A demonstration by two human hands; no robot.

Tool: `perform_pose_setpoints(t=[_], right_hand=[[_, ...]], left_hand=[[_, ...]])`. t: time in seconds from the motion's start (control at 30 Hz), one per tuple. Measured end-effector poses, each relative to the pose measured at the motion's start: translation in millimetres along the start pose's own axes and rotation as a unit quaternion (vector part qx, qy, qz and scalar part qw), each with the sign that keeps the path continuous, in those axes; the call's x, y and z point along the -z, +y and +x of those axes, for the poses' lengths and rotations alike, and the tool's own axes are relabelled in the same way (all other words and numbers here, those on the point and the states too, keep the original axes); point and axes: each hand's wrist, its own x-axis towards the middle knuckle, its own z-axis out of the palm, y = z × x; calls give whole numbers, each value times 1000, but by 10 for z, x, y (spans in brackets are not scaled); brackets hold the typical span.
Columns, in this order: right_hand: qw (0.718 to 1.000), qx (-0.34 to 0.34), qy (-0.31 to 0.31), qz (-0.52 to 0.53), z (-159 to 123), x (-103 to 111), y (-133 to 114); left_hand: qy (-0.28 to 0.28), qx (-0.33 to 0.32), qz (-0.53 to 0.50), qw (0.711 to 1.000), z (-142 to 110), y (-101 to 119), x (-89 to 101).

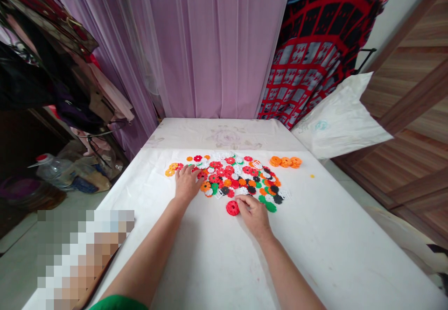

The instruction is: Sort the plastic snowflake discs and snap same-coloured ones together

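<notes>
Many flat, notched plastic discs in red, orange, white, black and green lie heaped on the white-covered table (210,244). My left hand (188,181) rests at the heap's left side, fingers spread over the discs, beside an orange disc (205,186). At the near edge of the heap, my right hand (254,212) has its thumb and fingers drawn together beside a red notched disc (232,207). Whether the fingertips grip that disc or only touch it is hard to see. Green discs (270,207) lie just right of this hand.
Orange discs (285,162) sit in a row of stacks at the back right. A small yellow piece (312,176) lies farther right. A white bag (343,118) leans at the table's right edge. Lilac curtains (224,44) hang behind; a plastic bottle (52,170) stands on the left.
</notes>
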Motion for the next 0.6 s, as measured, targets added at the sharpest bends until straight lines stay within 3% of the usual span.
perform_pose_setpoints(t=[0.17,0.33,0.47,0.53,0.6], right_hand=[[1000,-7,-3,1,10,12,-17],[999,-29,20,38,17,-9,31],[997,-40,46,55,25,-41,139],[996,-32,69,36,23,-56,153],[994,11,112,-3,8,-70,114]], left_hand=[[-42,19,-44,998,101,56,62],[-32,17,-84,996,147,135,170],[-22,51,-145,988,21,228,249],[-30,88,-288,953,-97,313,258],[-71,131,-477,866,-231,423,249]])
